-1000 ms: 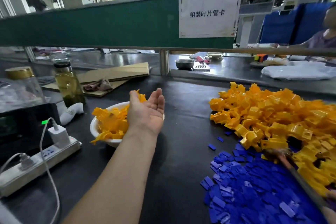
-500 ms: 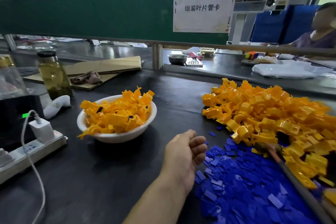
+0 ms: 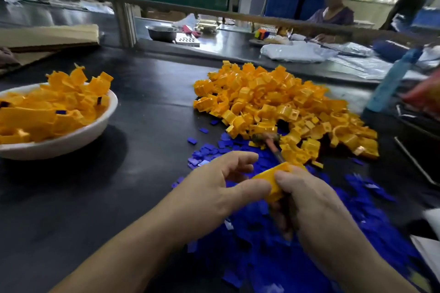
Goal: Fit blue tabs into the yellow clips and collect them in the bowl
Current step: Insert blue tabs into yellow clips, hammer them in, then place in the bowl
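Your left hand [image 3: 214, 188] back from bowl [image 3: 71, 135]; right of bowl it joins right hand [image 3: 316, 207], both pinching clip [image 3: 273, 181] over tabs [image 3: 273, 257]. Next fitting likely.

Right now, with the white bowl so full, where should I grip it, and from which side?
Probably the bare right rim of the white bowl, coming from the right: thumb on the rim, fingers under the sloping wall. The yellow clips heap above the rim, so a grasp from above would meet them.
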Action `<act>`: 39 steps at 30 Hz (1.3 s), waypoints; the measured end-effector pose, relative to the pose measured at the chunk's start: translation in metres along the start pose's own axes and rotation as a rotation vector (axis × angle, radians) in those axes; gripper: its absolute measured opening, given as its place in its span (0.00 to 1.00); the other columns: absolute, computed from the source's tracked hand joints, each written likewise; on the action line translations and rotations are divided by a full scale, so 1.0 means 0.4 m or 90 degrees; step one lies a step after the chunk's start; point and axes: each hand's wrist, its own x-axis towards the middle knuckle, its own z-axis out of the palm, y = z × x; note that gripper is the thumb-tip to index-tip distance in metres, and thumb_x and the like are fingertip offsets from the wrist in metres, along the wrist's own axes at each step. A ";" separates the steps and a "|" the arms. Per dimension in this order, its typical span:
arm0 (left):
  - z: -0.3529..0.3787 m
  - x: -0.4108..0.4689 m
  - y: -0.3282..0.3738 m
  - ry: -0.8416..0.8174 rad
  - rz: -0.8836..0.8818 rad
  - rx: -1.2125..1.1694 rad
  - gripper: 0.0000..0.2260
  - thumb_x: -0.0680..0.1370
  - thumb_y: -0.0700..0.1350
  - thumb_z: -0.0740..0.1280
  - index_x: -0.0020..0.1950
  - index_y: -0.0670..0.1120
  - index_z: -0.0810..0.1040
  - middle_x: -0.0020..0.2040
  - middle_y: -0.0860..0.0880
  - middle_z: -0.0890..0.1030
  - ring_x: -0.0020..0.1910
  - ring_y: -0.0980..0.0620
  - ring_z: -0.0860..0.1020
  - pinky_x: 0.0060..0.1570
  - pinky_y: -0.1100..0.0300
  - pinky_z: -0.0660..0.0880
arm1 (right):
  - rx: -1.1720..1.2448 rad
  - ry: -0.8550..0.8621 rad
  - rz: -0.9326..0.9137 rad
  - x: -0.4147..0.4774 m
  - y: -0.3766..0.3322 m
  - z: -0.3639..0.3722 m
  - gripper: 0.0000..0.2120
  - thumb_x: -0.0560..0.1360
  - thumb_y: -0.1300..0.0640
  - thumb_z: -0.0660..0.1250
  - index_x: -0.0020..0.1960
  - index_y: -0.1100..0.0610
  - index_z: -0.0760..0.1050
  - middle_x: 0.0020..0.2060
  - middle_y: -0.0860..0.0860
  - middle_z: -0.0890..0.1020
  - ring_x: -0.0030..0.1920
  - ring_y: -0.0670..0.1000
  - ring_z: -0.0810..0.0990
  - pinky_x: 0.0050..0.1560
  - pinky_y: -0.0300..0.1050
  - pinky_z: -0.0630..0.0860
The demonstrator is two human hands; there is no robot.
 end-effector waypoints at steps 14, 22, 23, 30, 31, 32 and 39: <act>-0.021 0.014 -0.018 0.086 -0.116 -0.023 0.12 0.67 0.46 0.78 0.48 0.55 0.81 0.39 0.54 0.84 0.37 0.57 0.80 0.42 0.58 0.75 | -0.811 0.025 -0.066 -0.013 0.023 -0.026 0.27 0.70 0.26 0.47 0.64 0.38 0.58 0.44 0.45 0.79 0.47 0.50 0.79 0.37 0.46 0.72; -0.021 0.016 -0.017 0.031 -0.130 -0.185 0.28 0.62 0.43 0.77 0.62 0.53 0.78 0.49 0.44 0.86 0.46 0.47 0.84 0.47 0.56 0.79 | -0.830 -0.015 -0.097 0.000 0.051 0.005 0.11 0.77 0.39 0.54 0.56 0.42 0.66 0.51 0.44 0.79 0.51 0.48 0.78 0.47 0.48 0.76; -0.020 0.016 -0.017 0.030 -0.127 -0.197 0.29 0.61 0.44 0.77 0.62 0.53 0.78 0.49 0.44 0.86 0.46 0.48 0.84 0.48 0.55 0.79 | -0.820 -0.013 -0.100 0.002 0.052 0.005 0.09 0.78 0.41 0.54 0.54 0.43 0.66 0.50 0.44 0.79 0.50 0.48 0.78 0.47 0.48 0.76; -0.022 0.020 -0.020 0.008 -0.123 -0.306 0.24 0.68 0.39 0.75 0.63 0.46 0.75 0.48 0.45 0.87 0.46 0.50 0.84 0.47 0.57 0.78 | -0.777 0.000 -0.106 0.008 0.047 0.009 0.10 0.77 0.38 0.52 0.54 0.41 0.64 0.51 0.43 0.79 0.51 0.46 0.77 0.47 0.45 0.74; -0.022 0.019 -0.018 0.003 -0.121 -0.320 0.23 0.69 0.39 0.74 0.63 0.46 0.75 0.49 0.45 0.87 0.46 0.50 0.84 0.44 0.60 0.78 | -0.784 -0.002 -0.096 0.007 0.044 0.010 0.13 0.76 0.35 0.51 0.57 0.39 0.62 0.53 0.42 0.78 0.53 0.46 0.77 0.46 0.45 0.73; -0.023 0.019 -0.018 0.002 -0.119 -0.324 0.22 0.70 0.40 0.75 0.62 0.46 0.75 0.49 0.45 0.87 0.46 0.51 0.84 0.42 0.61 0.78 | -0.795 -0.008 -0.088 0.008 0.042 0.011 0.16 0.75 0.33 0.51 0.59 0.37 0.60 0.55 0.41 0.77 0.55 0.46 0.76 0.45 0.46 0.72; -0.024 0.022 -0.017 0.061 -0.135 -0.325 0.11 0.79 0.49 0.65 0.60 0.47 0.76 0.46 0.46 0.87 0.44 0.51 0.85 0.36 0.62 0.77 | -0.792 -0.018 -0.087 0.013 0.044 0.015 0.09 0.77 0.38 0.52 0.50 0.41 0.65 0.48 0.42 0.77 0.49 0.45 0.76 0.40 0.42 0.71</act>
